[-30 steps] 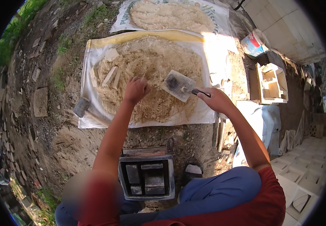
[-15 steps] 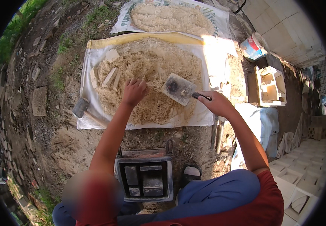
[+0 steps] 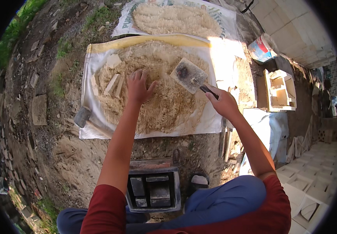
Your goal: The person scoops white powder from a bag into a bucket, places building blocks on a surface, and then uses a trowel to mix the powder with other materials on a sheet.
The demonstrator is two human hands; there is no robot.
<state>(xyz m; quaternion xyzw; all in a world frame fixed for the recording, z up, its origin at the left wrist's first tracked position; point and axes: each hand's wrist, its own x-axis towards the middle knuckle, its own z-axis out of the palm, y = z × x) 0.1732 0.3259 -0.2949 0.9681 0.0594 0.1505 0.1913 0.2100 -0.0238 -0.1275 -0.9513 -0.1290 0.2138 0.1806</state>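
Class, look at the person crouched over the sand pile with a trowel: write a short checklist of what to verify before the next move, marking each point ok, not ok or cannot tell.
1. Right hand grips the trowel handle: ok.
2. Trowel blade is over the sand pile, not off the sheet: ok.
3. Left hand lies on the sand, apart from the blade: ok.
4. Block pieces in the sand lie left of the left hand, apart from the trowel: ok.
5. Metal mould stands between the knees with its compartments open on top: ok.
6. Whether the sand is moist enough to hold shape: cannot tell.
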